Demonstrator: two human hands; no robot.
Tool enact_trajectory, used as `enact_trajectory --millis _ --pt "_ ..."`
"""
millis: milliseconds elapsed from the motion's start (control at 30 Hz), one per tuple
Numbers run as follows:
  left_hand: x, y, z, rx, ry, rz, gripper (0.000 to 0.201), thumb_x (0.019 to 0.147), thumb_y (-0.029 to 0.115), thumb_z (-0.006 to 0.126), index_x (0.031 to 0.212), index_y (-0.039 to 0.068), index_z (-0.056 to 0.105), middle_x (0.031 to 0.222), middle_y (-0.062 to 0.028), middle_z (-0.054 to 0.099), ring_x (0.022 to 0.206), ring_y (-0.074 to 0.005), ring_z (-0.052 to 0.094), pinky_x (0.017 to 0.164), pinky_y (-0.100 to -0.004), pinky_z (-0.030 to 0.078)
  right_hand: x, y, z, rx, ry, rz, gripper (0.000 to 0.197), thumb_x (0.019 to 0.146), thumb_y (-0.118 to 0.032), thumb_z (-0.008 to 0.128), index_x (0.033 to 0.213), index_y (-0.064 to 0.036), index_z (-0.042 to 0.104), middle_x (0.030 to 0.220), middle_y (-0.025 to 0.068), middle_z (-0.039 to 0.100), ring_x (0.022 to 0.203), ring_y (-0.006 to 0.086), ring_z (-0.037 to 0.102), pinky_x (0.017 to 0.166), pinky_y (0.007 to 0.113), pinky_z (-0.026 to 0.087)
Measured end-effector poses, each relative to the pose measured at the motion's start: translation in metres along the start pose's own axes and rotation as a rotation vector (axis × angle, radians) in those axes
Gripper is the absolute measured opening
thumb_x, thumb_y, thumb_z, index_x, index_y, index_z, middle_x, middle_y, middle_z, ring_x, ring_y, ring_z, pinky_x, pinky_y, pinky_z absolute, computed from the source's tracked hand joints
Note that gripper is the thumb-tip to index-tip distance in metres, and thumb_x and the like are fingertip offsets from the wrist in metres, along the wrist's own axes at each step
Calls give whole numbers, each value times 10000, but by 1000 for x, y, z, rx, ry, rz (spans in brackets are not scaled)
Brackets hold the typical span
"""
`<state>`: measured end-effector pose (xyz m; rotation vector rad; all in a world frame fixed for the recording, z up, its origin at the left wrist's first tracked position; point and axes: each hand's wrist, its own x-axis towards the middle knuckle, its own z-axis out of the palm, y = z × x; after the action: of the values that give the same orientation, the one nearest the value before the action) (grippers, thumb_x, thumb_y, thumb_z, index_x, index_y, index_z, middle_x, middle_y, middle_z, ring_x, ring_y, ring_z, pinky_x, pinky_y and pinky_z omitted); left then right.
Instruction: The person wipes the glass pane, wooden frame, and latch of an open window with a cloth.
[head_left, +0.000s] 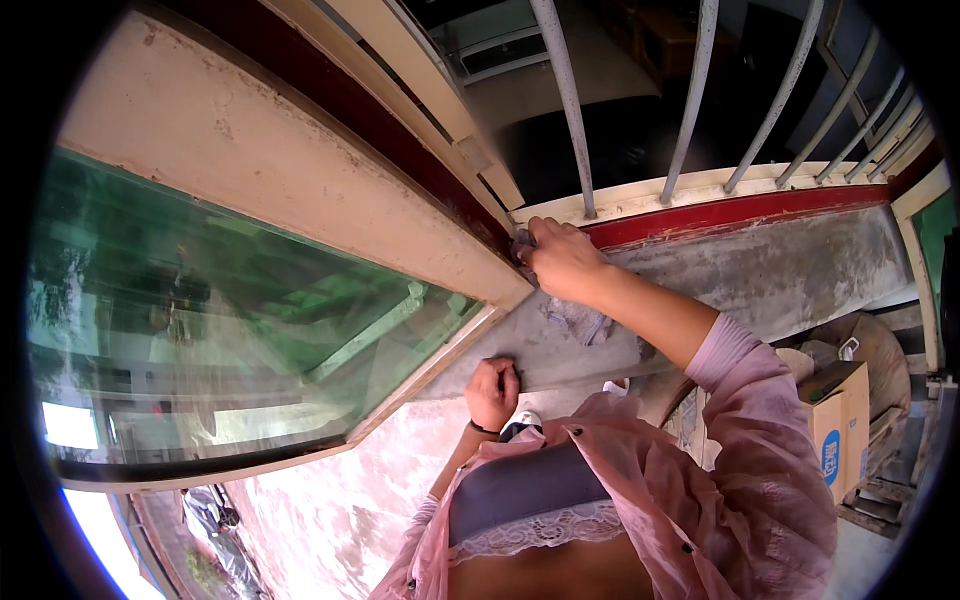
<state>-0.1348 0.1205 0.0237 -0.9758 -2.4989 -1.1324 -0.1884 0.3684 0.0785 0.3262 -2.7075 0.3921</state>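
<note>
My right hand [562, 262] is closed on a crumpled greyish-purple cloth [521, 243]. It presses the cloth into the corner where the cream and dark-red window frame [487, 222] meets the sill. A loose part of the cloth seems to hang below the wrist over the grey concrete ledge [690, 275]. Lower down, my left hand [492, 392] is curled into a loose fist at the ledge's near edge, with nothing showing in it. A dark band circles that wrist. The open window sash [400, 235], with green-reflecting glass [240, 320], slants down along the left.
Grey metal bars [690, 100] rise from the cream and red sill strip [720, 215], with a dim room behind. At the right, a cardboard box [838, 425] stands beside a round wooden piece [885, 365]. Another green-paned sash [930, 240] edges the far right.
</note>
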Motion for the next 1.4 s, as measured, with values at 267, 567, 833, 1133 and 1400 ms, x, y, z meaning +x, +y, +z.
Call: enact_trajectory --millis 267,567,833,1133,1400 --pt "3 -2 -3 2 -16 20 85 775 -10 588 845 37 583 760 -123 581 618 -283 578 557 -335 460 23 36 -32 605 -652 219 278 788 -115 535 1023 -56 673 1041 149 611 1027 323 567 869 382 462" --pt "-1 -5 -3 -13 4 20 102 767 -21 595 851 36 589 770 -125 592 616 -282 578 553 -331 465 -45 37 -127 733 -221 -36 267 904 -197 529 1056 -9 643 1287 149 526 1233 284 462 1031 360 336" --pt "1 -3 -3 -24 -28 34 125 752 -37 598 856 32 587 776 -127 598 625 -283 583 548 -327 468 -68 52 -154 1936 269 -74 207 914 -134 449 997 9 574 1167 254 530 1177 385 488 984 533 399" --pt "-1 -3 -7 -21 -24 50 135 742 -46 591 855 29 584 786 -130 603 635 -288 583 555 -335 471 -27 43 -109 923 -36 338 133 912 -100 488 993 -12 547 824 105 608 773 241 616 665 366 514" --pt "4 -2 -3 -48 -24 71 133 743 -45 592 853 28 583 781 -130 602 630 -291 580 558 -338 469 4 12 7 -22 143 108 113 748 -119 625 808 -41 569 859 90 591 820 275 573 694 363 461"
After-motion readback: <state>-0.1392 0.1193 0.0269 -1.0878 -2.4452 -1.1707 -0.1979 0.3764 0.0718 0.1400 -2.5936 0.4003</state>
